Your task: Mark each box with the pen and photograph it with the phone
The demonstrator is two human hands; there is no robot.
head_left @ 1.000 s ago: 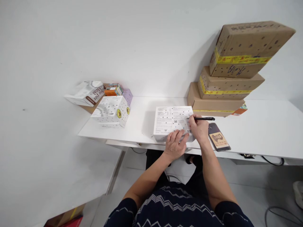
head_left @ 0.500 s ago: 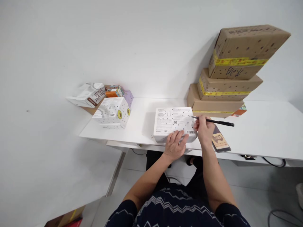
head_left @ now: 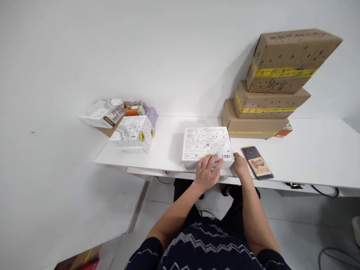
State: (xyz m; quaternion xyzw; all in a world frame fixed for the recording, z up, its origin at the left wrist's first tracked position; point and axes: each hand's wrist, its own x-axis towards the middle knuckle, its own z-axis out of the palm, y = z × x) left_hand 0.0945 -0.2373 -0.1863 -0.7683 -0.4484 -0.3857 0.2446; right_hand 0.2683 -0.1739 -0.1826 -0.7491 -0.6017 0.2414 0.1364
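A white carton [head_left: 197, 144] printed with text, small marks and a barcode lies flat near the table's front edge. My left hand [head_left: 207, 173] rests on its front edge, fingers spread over the top face and holding nothing. Beside the carton's right end is my right hand [head_left: 240, 165], its fingers curled in against that side. Its fingertips are partly hidden, and I cannot make out what they hold. No pen shows now. Just right of this hand lies a dark phone [head_left: 251, 152] with a picture on its back.
Taped cardboard boxes [head_left: 281, 80] are stacked at the back right, with an orange box [head_left: 284, 131] behind. At the left end of the white table [head_left: 315, 157] stand an avocado-print carton [head_left: 132, 133], a white "Meal" package [head_left: 105, 110] and smaller boxes. A wall rises behind.
My right hand has moved down and slightly left, from above the carton's right part to beside its right end. The black pen it held has gone from sight. My left hand stays put.
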